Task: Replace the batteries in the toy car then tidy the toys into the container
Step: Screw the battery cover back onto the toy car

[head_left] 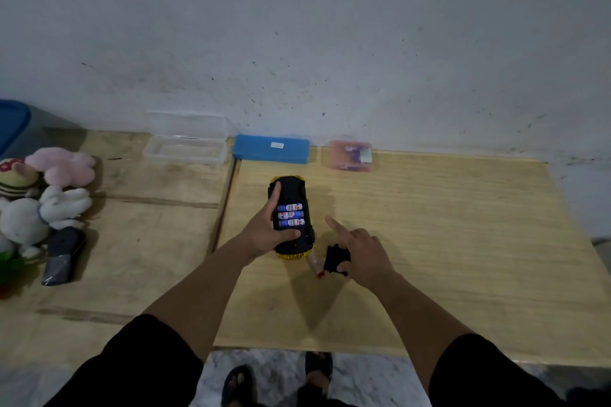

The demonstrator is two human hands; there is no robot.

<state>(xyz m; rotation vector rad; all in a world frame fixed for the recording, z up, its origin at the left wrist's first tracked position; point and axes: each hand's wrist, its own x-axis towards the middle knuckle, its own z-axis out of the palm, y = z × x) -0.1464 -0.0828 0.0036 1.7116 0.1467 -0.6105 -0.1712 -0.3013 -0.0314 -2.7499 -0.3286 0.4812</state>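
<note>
Upturned black-and-yellow plastic toy car (291, 218) is steadied by gripping left hand (264, 231), exposing three blue batteries (290, 215); black battery cover (335, 259) is pinched just right by right hand (360, 251), index extended.

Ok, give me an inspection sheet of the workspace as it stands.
Surface: two wooden tabletops pushed together against a marked wall.
Job's things: toy car upside down, compartment open, three batteries seated; black battery cover beside it.
Clutter: plush toys, clear case open, blue case, pink box, blue bin.
Hands: left hand holds car; right hand on cover, index finger out.
Cables: nothing seen.
Surroundings: marble floor, sandalled feet.
</note>
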